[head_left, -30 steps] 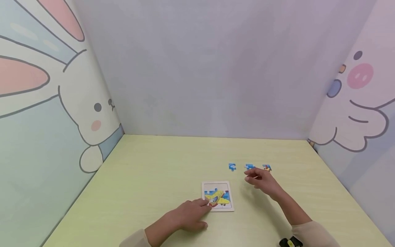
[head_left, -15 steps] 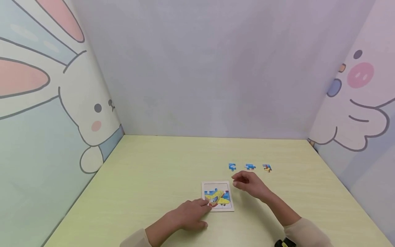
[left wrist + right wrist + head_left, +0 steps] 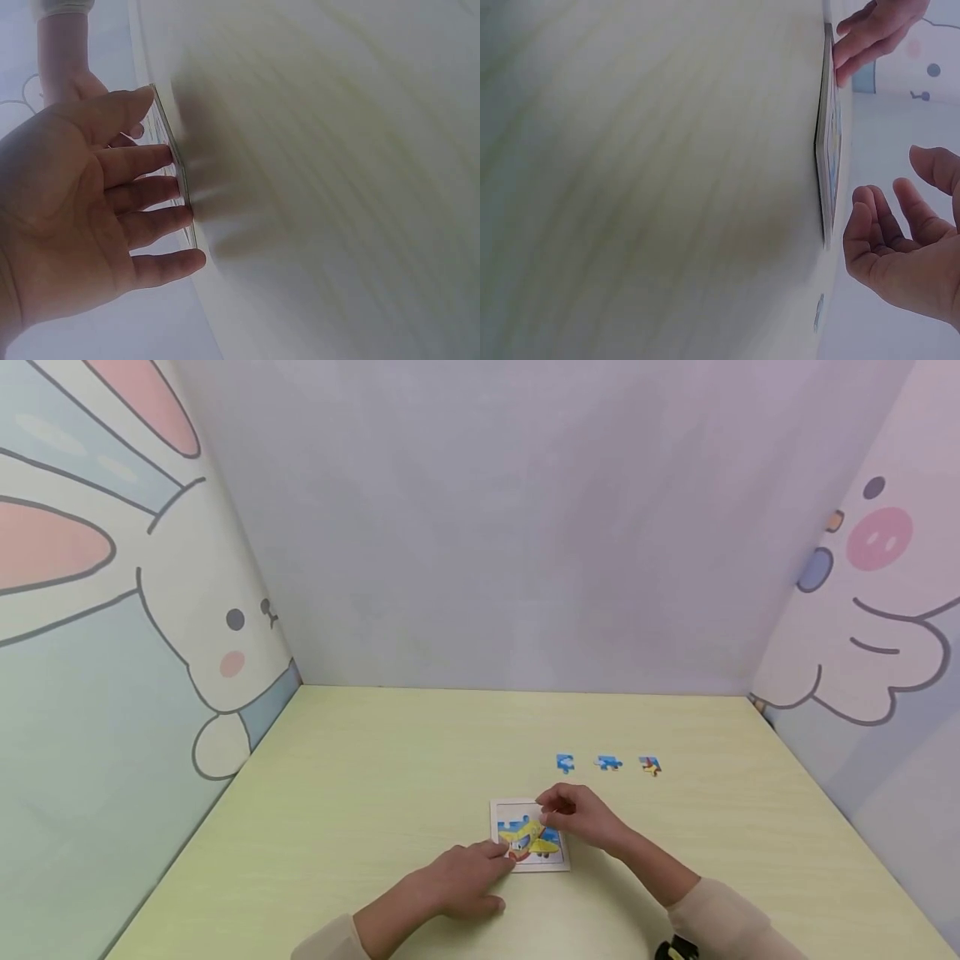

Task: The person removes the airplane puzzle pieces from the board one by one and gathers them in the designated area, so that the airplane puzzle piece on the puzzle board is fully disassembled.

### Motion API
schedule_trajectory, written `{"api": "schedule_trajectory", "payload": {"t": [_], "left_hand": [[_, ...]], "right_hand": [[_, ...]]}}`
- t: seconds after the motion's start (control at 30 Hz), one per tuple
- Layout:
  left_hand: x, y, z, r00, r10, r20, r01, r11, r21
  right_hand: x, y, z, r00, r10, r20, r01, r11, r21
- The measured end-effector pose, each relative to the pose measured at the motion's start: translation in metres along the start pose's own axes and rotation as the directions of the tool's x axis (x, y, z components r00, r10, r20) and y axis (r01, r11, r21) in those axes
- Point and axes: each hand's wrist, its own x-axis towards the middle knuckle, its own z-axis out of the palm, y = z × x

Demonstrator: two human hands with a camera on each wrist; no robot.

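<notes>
A small jigsaw puzzle tray with a white border lies on the table, its picture a yellow airplane on blue. The strip at the top of the tray shows bare backing. My left hand rests at the tray's lower left corner, fingers outstretched over its edge. Over the upper right corner hovers my right hand, fingers loosely bent. In the right wrist view, the thumb of the right hand stands apart from the fingers and I see nothing between them. Part of the tray's right side is hidden beneath that hand.
Three loose puzzle pieces lie in a row beyond the tray: a left blue piece, a middle blue piece and a right piece with red and yellow. Walls with cartoon animals enclose the pale table on both sides.
My right hand has moved left and nearer, from beside the loose pieces to above the tray's upper right corner. The left hand, tray and loose pieces have stayed in place.
</notes>
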Motion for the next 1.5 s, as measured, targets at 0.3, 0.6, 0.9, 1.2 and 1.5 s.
{"api": "schedule_trajectory", "payload": {"t": [0.3, 0.6, 0.9, 1.2, 1.5], "left_hand": [[0.000, -0.003, 0.003, 0.999, 0.021, -0.028, -0.021, 1.000, 0.015], [-0.001, -0.002, 0.001, 0.999, 0.041, -0.028, -0.040, 0.998, 0.042], [0.000, -0.003, 0.002, 0.999, 0.040, -0.020, -0.039, 0.998, 0.042], [0.000, -0.003, 0.001, 0.999, 0.036, -0.007, -0.036, 0.999, 0.016], [-0.002, -0.004, -0.002, 1.000, 0.018, 0.020, -0.018, 1.000, -0.023]], "right_hand": [[0.009, 0.001, 0.017, 0.995, -0.044, 0.088, 0.044, 0.999, 0.002], [0.014, 0.001, 0.030, 0.994, -0.020, 0.106, 0.024, 0.999, -0.035], [0.022, 0.002, 0.042, 0.997, 0.005, 0.082, 0.007, 0.989, -0.146], [0.021, -0.005, 0.049, 0.999, 0.013, 0.039, -0.004, 0.976, -0.220], [0.024, -0.003, 0.044, 0.997, 0.068, 0.043, -0.057, 0.973, -0.223]]}}
